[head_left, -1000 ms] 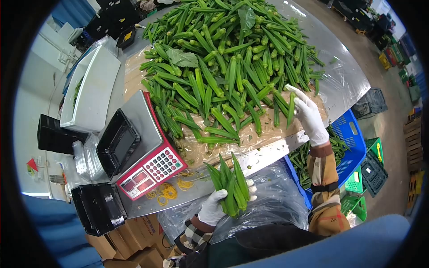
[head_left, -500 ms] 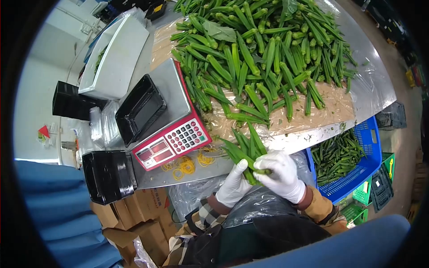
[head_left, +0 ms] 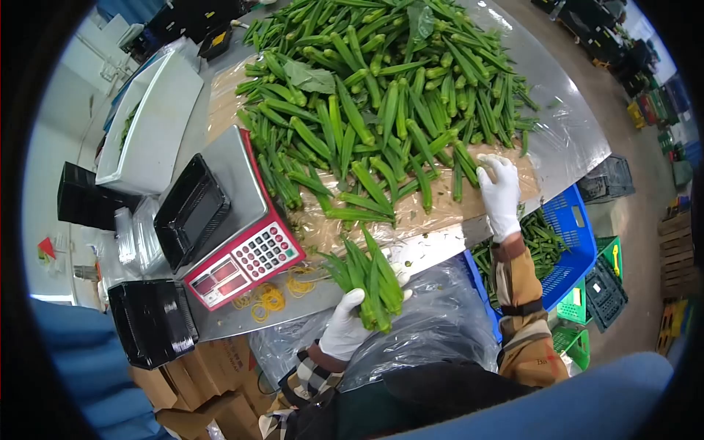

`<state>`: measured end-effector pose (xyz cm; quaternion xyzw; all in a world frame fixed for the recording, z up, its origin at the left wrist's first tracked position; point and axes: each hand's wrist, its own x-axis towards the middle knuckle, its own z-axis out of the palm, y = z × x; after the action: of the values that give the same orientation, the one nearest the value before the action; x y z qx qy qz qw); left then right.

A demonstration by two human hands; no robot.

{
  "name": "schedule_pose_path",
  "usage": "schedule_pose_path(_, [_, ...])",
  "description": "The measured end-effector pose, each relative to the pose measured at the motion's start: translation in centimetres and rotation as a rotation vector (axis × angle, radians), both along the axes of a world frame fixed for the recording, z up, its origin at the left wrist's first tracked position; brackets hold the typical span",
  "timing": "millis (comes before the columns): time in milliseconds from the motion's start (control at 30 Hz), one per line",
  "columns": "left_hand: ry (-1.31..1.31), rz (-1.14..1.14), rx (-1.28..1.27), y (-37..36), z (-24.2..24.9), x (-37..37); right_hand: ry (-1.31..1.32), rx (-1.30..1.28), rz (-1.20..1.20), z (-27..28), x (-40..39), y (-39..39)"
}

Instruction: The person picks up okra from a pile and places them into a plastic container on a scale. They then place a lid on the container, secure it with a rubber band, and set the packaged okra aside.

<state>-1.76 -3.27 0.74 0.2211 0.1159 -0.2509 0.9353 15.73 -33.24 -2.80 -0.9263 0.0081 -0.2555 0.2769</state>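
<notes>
My left hand (head_left: 349, 328), in a white glove, is closed around a bunch of okra (head_left: 370, 282) above the near table edge, the tips pointing away from me. My right hand (head_left: 500, 192), also gloved, reaches over the brown board at the right edge of the okra pile (head_left: 381, 103). Its fingers are apart and curved, close to several okra pods, with nothing visible in them. Left of the pile stands a red and silver weighing scale (head_left: 246, 220), and a black plastic tray (head_left: 192, 213) rests tilted on it.
Yellow rubber bands (head_left: 268, 299) lie by the scale. Stacked black trays (head_left: 152, 323) are at the left table edge, a white foam box (head_left: 150, 125) behind. A blue crate (head_left: 568, 253) with okra stands right of the table. Cardboard boxes (head_left: 209, 370) are below left.
My right hand has left the bunch and moved forward and right to the pile's edge. My left hand keeps the bunch, now lower left. The whole view has shifted somewhat.
</notes>
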Motion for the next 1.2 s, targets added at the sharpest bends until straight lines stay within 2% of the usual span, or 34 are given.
schedule_pose_path(133, [-0.016,-0.024,-0.009,0.1,-0.7,0.2,0.226,0.053,-0.023,-2.1,1.7,-1.8])
schedule_pose_path(233, [0.005,-0.02,-0.009,0.2,-0.7,0.1,0.361,0.246,-0.032,-2.2,1.7,-2.6])
schedule_pose_path(333, [0.022,-0.024,-0.012,0.3,-0.7,0.2,0.416,0.755,0.042,-1.1,0.6,-3.2])
schedule_pose_path(467, [0.047,-0.041,-0.039,0.3,-1.2,0.1,0.438,0.916,0.071,1.4,-2.5,-3.1])
schedule_pose_path(567, [0.016,-0.059,-0.052,0.4,-1.3,0.2,0.514,1.112,0.211,3.7,-4.5,-2.1])
schedule_pose_path(600, [0.015,-0.057,-0.051,0.4,-1.4,0.2,0.682,1.071,0.241,5.1,-5.4,-2.0])
schedule_pose_path(633, [0.014,-0.054,-0.049,0.5,-1.5,0.2,0.719,0.977,0.376,5.8,-5.8,-1.4])
schedule_pose_path(700, [0.008,-0.062,-0.018,0.5,-1.4,0.2,0.969,0.837,0.619,9.1,-7.4,0.2])
schedule_pose_path(800, [-0.011,-0.139,0.063,0.4,-0.4,0.5,1.315,0.835,0.981,10.4,-8.3,2.8])
schedule_pose_path(833, [-0.02,-0.192,0.083,0.3,0.3,0.7,1.249,0.742,1.123,10.4,-8.5,4.2])
schedule_pose_path(900, [-0.037,-0.28,0.087,0.1,-0.4,0.3,1.091,0.65,1.198,9.6,-9.2,5.9])
schedule_pose_path(967, [-0.05,-0.352,0.056,0.2,-3.5,-0.8,1.051,0.572,1.065,9.9,-9.4,7.2])
schedule_pose_path(1033, [-0.085,-0.438,0.023,-0.4,-1.6,0.0,0.946,0.516,0.964,10.0,-9.5,8.1])
schedule_pose_path(1167, [-0.097,-0.502,0.078,-0.7,0.1,0.3,0.954,0.601,0.947,10.0,-10.3,9.4])
schedule_pose_path(1200, [-0.081,-0.506,0.078,-0.7,0.1,0.2,1.08,0.726,0.881,10.6,-10.3,9.5])
